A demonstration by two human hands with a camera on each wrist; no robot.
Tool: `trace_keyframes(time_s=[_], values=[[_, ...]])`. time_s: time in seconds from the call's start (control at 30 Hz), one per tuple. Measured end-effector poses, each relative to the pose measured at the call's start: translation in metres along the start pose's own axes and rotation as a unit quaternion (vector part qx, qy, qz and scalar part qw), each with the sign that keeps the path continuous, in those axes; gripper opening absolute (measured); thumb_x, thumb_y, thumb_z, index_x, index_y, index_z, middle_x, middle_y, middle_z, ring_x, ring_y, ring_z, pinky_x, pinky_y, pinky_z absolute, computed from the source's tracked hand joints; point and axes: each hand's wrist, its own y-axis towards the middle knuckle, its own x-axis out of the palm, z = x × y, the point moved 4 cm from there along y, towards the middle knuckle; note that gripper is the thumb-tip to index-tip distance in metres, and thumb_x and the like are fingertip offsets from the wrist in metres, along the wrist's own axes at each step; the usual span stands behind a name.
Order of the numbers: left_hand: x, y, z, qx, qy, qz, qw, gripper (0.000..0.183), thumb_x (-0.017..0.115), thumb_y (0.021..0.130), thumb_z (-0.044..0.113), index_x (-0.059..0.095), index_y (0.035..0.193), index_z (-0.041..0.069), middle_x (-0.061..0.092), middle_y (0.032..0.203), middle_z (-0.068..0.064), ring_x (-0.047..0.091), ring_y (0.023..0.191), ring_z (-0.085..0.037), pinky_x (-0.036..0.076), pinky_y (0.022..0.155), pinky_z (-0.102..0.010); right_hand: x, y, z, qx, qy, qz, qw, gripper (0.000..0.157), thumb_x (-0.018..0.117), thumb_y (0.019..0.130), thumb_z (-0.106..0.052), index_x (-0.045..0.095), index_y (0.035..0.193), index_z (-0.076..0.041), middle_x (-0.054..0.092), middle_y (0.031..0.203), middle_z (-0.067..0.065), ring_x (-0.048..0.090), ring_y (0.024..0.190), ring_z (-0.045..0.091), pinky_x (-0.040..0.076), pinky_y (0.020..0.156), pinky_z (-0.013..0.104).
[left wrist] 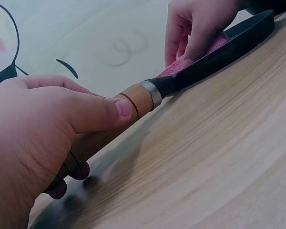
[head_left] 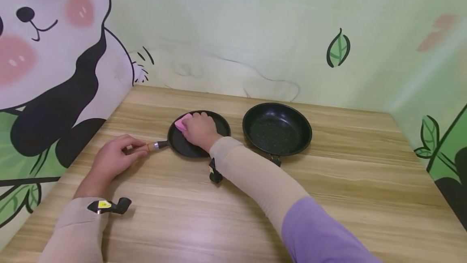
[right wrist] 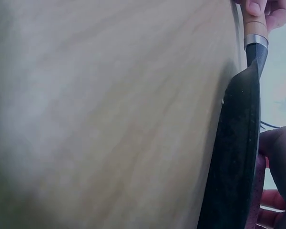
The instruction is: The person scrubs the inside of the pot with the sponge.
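A small flat black frying pan (head_left: 197,149) rests on the wooden table, its wooden handle (left wrist: 138,98) pointing left. My left hand (head_left: 116,155) grips that handle, thumb along the top and fingertips showing beneath it in the left wrist view. With my right hand (head_left: 201,128) I hold a pink sponge (head_left: 183,122) against the inside of the pan, toward its left rim. In the right wrist view only part of the right hand (right wrist: 282,162) shows at the edge, beside the pan's dark side wall (right wrist: 236,157).
A larger, deeper black frying pan (head_left: 277,129) stands right of the small one, its handle mostly hidden under my right forearm. Behind the wooden table (head_left: 350,182) rises a pale green wall (head_left: 226,32) with a panda drawing. Each wrist wears a small black camera.
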Motion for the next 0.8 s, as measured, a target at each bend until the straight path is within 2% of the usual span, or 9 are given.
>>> trace_keyframes(time_s=[0.27, 0.43, 0.6, 0.8], values=[[0.001, 0.0, -0.001, -0.003, 0.006, -0.003, 1.0, 0.035, 0.078, 0.09, 0.037, 0.074, 0.113, 0.011, 0.07, 0.105, -0.009, 0.059, 0.091, -0.027, 0.044, 0.078, -0.043, 0.005, -0.002, 0.0, -0.023, 0.001, 0.0, 1.0, 0.038, 0.055, 0.101, -0.044, 0.061, 0.137, -0.031, 0.062, 0.127, 0.002, 0.056, 0.109, 0.023, 0.048, 0.093, 0.039], [0.002, -0.002, -0.003, -0.011, 0.003, -0.013, 0.9998, 0.04, 0.077, 0.09, 0.041, 0.073, 0.115, 0.011, 0.07, 0.107, -0.009, 0.059, 0.093, -0.027, 0.045, 0.08, -0.044, 0.005, -0.003, 0.004, -0.045, 0.025, -0.004, 0.999, 0.045, 0.056, 0.1, -0.046, 0.055, 0.143, -0.032, 0.06, 0.132, 0.004, 0.055, 0.116, 0.024, 0.047, 0.097, 0.04], [0.002, -0.003, -0.004, -0.006, 0.002, -0.006, 1.0, 0.04, 0.077, 0.089, 0.043, 0.074, 0.114, 0.012, 0.07, 0.107, -0.009, 0.059, 0.092, -0.027, 0.044, 0.079, -0.044, 0.004, -0.003, 0.014, -0.104, 0.052, -0.002, 0.993, 0.05, 0.057, 0.098, -0.049, 0.051, 0.147, -0.037, 0.058, 0.137, 0.008, 0.053, 0.119, 0.024, 0.047, 0.097, 0.041], [0.002, -0.001, -0.004, -0.008, 0.005, -0.002, 1.0, 0.039, 0.077, 0.089, 0.043, 0.074, 0.113, 0.013, 0.07, 0.106, -0.008, 0.058, 0.091, -0.026, 0.045, 0.079, -0.043, 0.006, 0.001, 0.026, -0.175, 0.05, 0.017, 0.983, 0.051, 0.052, 0.099, -0.053, 0.051, 0.147, -0.037, 0.057, 0.135, 0.008, 0.052, 0.115, 0.021, 0.045, 0.099, 0.037]])
